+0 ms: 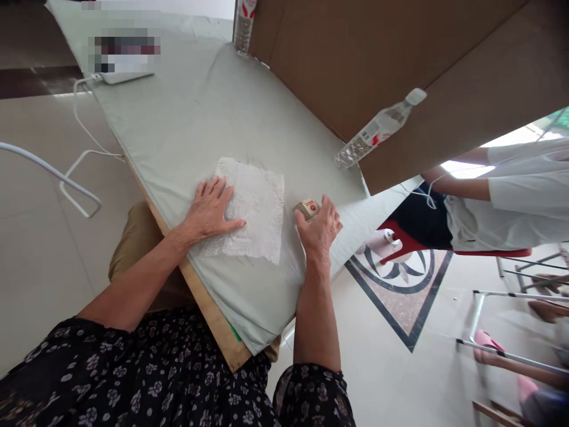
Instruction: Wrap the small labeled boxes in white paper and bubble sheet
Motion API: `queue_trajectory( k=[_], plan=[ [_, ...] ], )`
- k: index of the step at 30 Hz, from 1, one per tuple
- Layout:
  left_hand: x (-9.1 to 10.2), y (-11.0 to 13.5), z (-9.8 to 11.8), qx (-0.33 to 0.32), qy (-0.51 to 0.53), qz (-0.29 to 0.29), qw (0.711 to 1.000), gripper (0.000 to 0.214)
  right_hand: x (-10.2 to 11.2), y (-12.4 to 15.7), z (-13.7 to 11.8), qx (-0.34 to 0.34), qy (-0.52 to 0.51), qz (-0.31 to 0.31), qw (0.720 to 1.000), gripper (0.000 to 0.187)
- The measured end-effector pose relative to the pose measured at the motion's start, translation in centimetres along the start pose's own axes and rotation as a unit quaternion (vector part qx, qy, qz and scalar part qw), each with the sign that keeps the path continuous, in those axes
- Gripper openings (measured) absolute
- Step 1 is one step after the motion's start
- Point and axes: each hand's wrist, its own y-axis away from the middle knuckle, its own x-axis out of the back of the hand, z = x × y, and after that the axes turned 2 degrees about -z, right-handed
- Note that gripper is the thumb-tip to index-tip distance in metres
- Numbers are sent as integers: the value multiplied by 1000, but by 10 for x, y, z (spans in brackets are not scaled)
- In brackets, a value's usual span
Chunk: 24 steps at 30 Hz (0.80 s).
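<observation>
Head view: my flattened left hand [208, 212] could skid the white sheet [260, 204] by pushing; my right hand [319, 232] grasps the small box [308, 207].

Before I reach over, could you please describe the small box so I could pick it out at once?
On the cloth-covered table, find the whitish, textured sheet under the left hand. To its right, by the right hand, sits the small box. Its tan block shape with a red mark distinguishes it from the flat sheet.
</observation>
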Motion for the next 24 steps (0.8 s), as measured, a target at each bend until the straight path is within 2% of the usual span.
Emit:
queue_trajectory(
  k=[2,4,6,9,12,15,20,24],
  plan=[
    [-1,0,-1,1,10,12,1000,85,1,1,10,-30,-13,-25,999,57],
    [-2,0,-3,-3,27,29,999,71,3,3,7,-11,-61,-37,997,52],
    [-3,0,-5,-9,39,43,998,59,5,4,-9,43,-121,-61,990,52],
    [-3,-1,-6,-10,37,49,998,56,4,5,-48,144,-164,-147,965,56],
    [-4,0,-5,-6,29,51,998,57,-6,6,-75,216,-128,-239,938,57],
    [-4,-1,-4,-11,29,56,998,55,-19,7,-78,232,-93,-308,918,58],
    [-4,-2,-4,-12,23,55,998,56,-23,7,-67,236,-109,-320,911,60],
    [-3,-2,-3,-8,18,51,999,56,-22,6,-69,233,-106,-324,911,59]
  ],
)
